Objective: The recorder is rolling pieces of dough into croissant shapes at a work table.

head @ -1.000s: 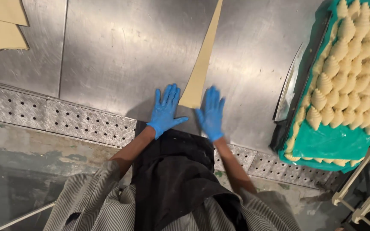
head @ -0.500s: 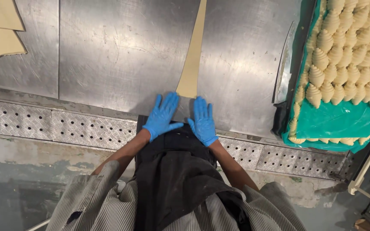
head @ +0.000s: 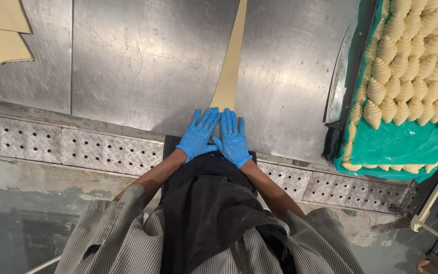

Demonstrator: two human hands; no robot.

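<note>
Hands closer together, pale dough triangle (head: 230, 66) tapering away

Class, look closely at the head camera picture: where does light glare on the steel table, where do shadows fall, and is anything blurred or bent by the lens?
Head view: soft glare streaks the scratched steel table; a shadow lies under the left hand and right hand at the dough strip; focus is sharp throughout; the table edge and tray of croissants tilt, which suggests wide-lens distortion.
</note>
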